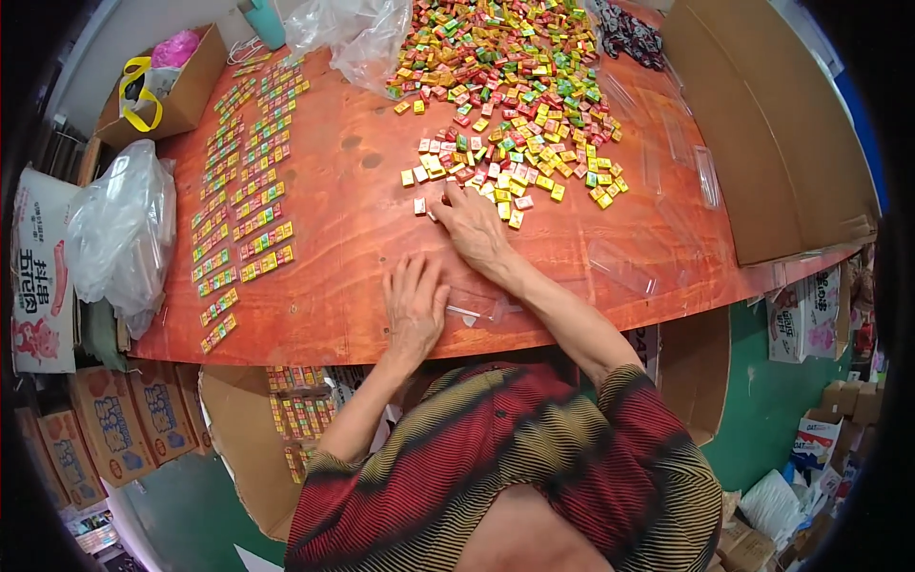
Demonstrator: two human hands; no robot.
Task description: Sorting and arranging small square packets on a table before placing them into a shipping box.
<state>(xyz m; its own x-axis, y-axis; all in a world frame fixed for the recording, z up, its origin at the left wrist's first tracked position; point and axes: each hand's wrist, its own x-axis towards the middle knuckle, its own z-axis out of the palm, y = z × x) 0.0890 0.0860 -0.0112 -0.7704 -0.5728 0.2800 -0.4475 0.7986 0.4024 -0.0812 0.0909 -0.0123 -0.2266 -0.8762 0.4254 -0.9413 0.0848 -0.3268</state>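
My right hand (pixel 474 229) reaches to the near edge of a heap of small coloured boxes (pixel 515 105). Its fingers are bent and closed at a small box, which they mostly cover. Just left of them lies a loose pink-and-white box (pixel 419 206); yellow, red and green ones are scattered beyond. Flat on the red tabletop (pixel 334 248) rests my left hand (pixel 416 303), fingers stretched and holding nothing. A clear plastic tray (pixel 472 310) lies to its right, partly under my right forearm.
Rows of grouped boxes (pixel 262 229) run along the table's left side. Clear plastic bags (pixel 124 229) and a carton (pixel 162 91) stand at the left edge. A large cardboard sheet (pixel 762 124) rises on the right. An open carton (pixel 253 429) with packed rows sits below the table edge.
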